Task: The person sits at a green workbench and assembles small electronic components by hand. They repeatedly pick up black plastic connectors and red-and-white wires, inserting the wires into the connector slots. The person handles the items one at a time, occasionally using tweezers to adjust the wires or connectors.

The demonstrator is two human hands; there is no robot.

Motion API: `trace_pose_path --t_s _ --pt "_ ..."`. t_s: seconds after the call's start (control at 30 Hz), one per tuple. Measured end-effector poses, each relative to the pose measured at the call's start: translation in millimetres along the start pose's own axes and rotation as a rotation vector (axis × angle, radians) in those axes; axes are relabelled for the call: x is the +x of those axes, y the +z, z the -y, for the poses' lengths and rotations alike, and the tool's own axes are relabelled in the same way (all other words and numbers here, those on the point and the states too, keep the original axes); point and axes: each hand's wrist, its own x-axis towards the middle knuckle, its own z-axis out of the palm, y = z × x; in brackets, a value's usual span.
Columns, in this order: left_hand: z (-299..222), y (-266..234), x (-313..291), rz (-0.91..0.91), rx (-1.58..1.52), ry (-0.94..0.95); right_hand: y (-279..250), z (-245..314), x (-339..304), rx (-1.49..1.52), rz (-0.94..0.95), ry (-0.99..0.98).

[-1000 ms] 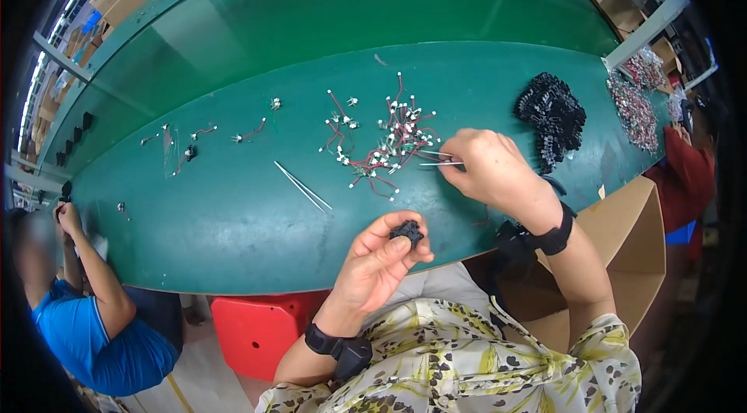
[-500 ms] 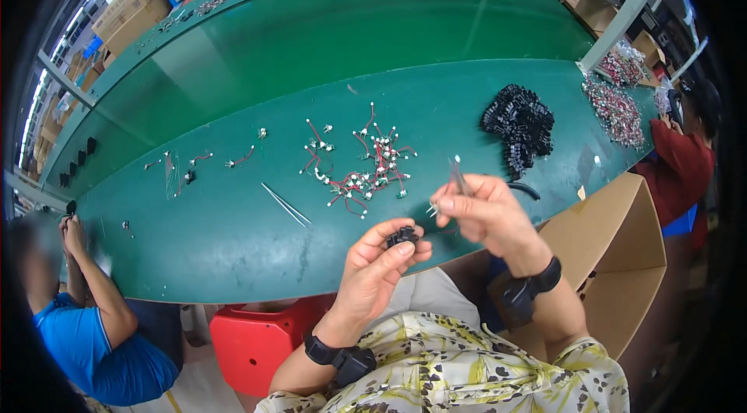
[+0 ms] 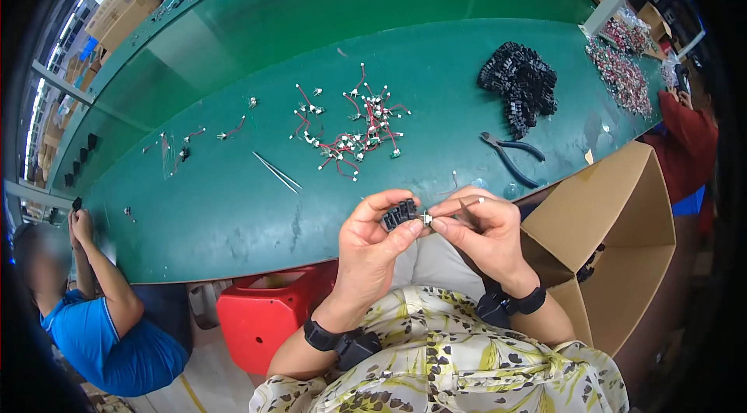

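Observation:
My left hand [image 3: 375, 246] is closed on a black ridged plastic block [image 3: 399, 214], pinched between thumb and fingers. My right hand [image 3: 486, 238] meets it from the right, its thumb and forefinger pinching a small white connector [image 3: 426, 219] at the block's right end. Whether the connector touches the block or sits in it, I cannot tell. A thin strand with a pale tip shows above the right-hand fingers. Beyond my hands, several red-wired white connectors [image 3: 358, 133] lie in a loose cluster on the green table [image 3: 210, 218].
Metal tweezers [image 3: 276, 172] lie left of the cluster. Dark-handled pliers [image 3: 513, 158] rest below a heap of black plastic parts [image 3: 520, 86]. More wired connectors [image 3: 620, 74] are piled far right. An open cardboard box [image 3: 622, 257] stands at my right, a red stool [image 3: 268, 312] at left. Co-workers sit on both sides.
My right hand has come down and left, bringing the connector to the black block. The left hand has tilted the block. The view has shifted, uncovering the pliers.

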Motion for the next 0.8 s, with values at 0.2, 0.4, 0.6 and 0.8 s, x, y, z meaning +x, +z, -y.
trace_pose_path --t_s 0.2,0.4,0.6,0.8 --pt "2 -5 -1 0.075 -0.053 -0.11 -14 14 1 -0.409 0.073 -0.297" --pt "5 -9 -1 0.09 -0.012 -0.118 -9 13 -5 -0.317 0.058 -0.206" --pt "2 -4 0 0.081 0.103 -0.076 -12 6 -5 -0.136 0.069 -0.082" --pt "4 -4 4 0.11 0.336 0.178 -8 -12 -11 0.026 0.008 0.005"
